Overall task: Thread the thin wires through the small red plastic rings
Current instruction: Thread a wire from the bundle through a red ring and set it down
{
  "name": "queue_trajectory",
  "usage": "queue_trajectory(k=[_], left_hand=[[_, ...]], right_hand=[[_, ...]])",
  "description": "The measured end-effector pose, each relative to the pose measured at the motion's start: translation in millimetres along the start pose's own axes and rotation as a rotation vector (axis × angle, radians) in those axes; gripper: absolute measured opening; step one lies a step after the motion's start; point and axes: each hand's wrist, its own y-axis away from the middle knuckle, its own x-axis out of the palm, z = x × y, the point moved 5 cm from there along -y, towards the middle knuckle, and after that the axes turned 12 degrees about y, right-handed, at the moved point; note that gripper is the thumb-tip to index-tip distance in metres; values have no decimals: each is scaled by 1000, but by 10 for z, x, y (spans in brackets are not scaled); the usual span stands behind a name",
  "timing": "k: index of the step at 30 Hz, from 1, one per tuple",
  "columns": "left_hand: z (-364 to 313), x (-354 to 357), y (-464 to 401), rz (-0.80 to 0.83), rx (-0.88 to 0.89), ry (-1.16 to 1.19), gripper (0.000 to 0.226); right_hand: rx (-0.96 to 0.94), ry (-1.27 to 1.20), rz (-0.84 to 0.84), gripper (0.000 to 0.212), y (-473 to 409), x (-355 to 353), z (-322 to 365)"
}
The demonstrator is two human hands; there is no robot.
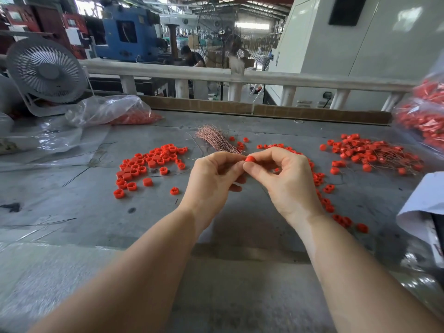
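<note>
- Head view: the right hand (288, 183) pinches a small red plastic ring (249, 159) between thumb and forefinger, held above the grey table (240, 272) at the middle of the scene.
- The left hand (211, 179) meets it from the left, its fingertips curled in against the ring; it appears to pinch a thin wire there, though the wire itself is too fine to make out at the tips.
- Just beyond the hands, a bundle of thin copper-coloured wires (213, 139) lies on the table, fanned toward the far side.
- A loose pile of red rings (149, 164) sits on the table to the left of the hands; more rings (322, 188) trail along the right of the right hand.
- Farther right, a heap of rings with wires through them (370, 152) lies spread out.
- A clear plastic bag (113, 111) with red parts rests far left, beside a white desk fan (45, 70).
- Another bag of red parts (422, 116) stands at the right edge.
</note>
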Motion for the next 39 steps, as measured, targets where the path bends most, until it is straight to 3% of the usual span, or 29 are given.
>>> queue_trajectory(k=[8, 18, 28, 39], left_hand=[[-7, 19, 11, 39, 27, -63, 18], [-32, 23, 29, 70, 35, -77, 10], [4, 18, 17, 28, -35, 146, 15], [-21, -14, 16, -3, 7, 96, 12]], right_hand=[[-37, -58, 34, 17, -2, -6, 14], [-89, 39, 19, 20, 3, -10, 39], [-25, -125, -11, 28, -14, -6, 3], [62, -273, 15, 19, -21, 11, -36]])
